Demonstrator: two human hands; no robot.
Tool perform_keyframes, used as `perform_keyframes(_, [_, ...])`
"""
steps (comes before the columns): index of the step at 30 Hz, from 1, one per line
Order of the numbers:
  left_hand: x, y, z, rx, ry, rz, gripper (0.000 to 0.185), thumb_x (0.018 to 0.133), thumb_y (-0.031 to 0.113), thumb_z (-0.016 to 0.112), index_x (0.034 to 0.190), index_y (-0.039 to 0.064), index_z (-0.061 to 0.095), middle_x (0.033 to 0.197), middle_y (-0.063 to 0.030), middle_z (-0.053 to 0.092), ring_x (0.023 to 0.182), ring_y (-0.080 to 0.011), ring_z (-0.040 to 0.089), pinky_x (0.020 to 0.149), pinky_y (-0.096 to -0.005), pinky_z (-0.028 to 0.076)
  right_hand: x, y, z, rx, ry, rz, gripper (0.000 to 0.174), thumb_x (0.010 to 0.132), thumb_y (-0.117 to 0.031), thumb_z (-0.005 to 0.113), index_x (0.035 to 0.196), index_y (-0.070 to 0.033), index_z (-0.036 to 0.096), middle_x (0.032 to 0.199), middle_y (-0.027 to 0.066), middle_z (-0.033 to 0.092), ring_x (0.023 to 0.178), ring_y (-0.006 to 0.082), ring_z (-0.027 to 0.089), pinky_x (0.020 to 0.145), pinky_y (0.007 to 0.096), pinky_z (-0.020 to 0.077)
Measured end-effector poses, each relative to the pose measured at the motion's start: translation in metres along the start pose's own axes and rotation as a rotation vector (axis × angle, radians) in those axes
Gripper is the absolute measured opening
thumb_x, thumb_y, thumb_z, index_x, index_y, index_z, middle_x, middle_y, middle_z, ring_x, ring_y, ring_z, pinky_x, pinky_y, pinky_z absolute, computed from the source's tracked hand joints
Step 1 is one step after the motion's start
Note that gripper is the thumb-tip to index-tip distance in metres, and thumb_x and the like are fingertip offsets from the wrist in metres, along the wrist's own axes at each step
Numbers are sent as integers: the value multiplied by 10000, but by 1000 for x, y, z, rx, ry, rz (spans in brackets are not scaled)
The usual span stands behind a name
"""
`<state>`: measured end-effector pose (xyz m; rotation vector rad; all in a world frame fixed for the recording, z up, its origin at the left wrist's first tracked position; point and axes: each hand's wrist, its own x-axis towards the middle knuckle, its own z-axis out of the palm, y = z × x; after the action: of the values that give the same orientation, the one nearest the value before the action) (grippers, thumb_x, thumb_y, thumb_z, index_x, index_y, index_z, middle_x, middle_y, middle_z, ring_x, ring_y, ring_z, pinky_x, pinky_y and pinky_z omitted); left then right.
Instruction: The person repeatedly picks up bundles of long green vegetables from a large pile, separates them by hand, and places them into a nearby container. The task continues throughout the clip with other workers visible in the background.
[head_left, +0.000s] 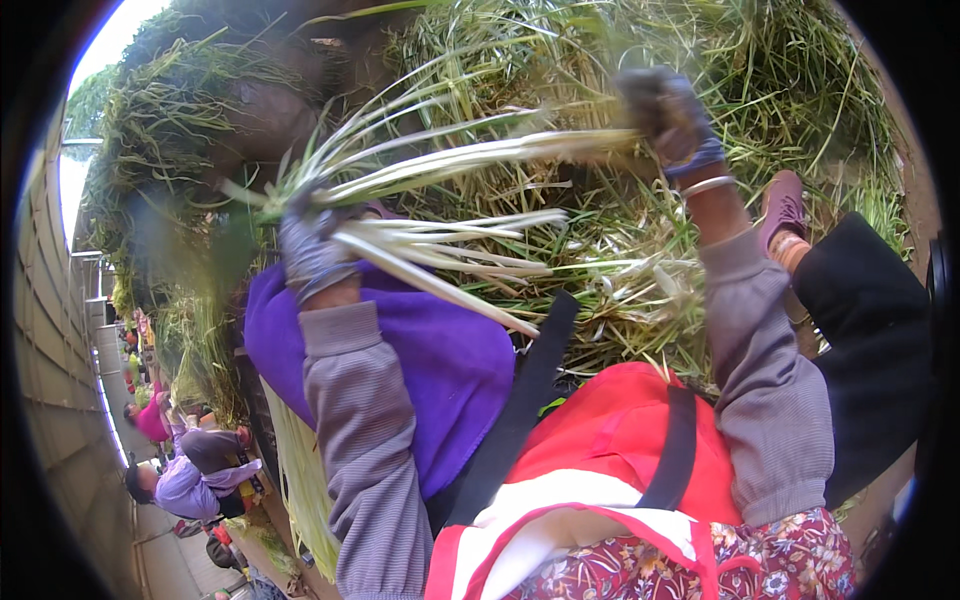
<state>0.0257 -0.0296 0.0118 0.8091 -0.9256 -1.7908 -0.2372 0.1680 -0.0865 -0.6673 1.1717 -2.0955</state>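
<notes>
My left hand, in a grey glove, is closed around a bunch of long pale-stemmed green plants above my purple-covered knee. Some stems fan out toward the middle of the view; others stretch across to the right. My right hand, gloved and blurred, is closed at the far end of the upper stems; how firmly it grips them cannot be told. Beneath both hands lies a heap of loose green and yellowish leaves and stalks.
Large piles of leafy plants rise ahead and at the upper left. Pale stalks lie beside my left sleeve. A person in a lilac top sits at the lower left, with others beyond. A purple shoe rests at the right.
</notes>
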Motion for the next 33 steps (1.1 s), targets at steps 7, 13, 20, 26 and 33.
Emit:
perform_keyframes(7, [17,50,-58,33,71,39,131,685,70,548,795,21,494,706,-59,527,449,-77,469,393,-182,417,-7,-16,-161,-1085,124,410,258,761,-261,453,786,-35,574,609,144,524,628,225,546,587,325,454])
perform_keyframes(13, [-6,9,-26,70,-335,-258,282,695,87,596,897,2,419,738,-102,510,567,-168,521,404,-241,454,-3,31,4,-1896,-448,-384,248,837,-284,378,914,-106,533,753,98,542,610,247,516,560,316,433])
perform_keyframes(20, [-18,-13,1,121,-322,-309,241,702,83,576,880,-44,473,732,-120,537,519,-136,495,463,-211,434,-49,17,153,-388,-566,217,303,793,-294,473,763,-6,564,556,22,501,499,95,467,469,222,377])
perform_keyframes(26, [-21,-18,-1,240,-273,-259,151,656,-29,481,799,-78,477,734,-169,554,482,-135,491,402,-183,402,-64,25,149,-39,-357,410,291,801,-263,453,713,-12,572,472,-22,423,379,33,374,352,169,303])
perform_keyframes(33, [-34,-23,18,446,-60,-213,90,630,-55,446,714,-75,470,673,-178,551,421,-149,478,348,-195,398,-70,38,153,80,-149,419,270,803,-256,439,704,-26,542,477,-12,442,373,40,389,343,167,313])
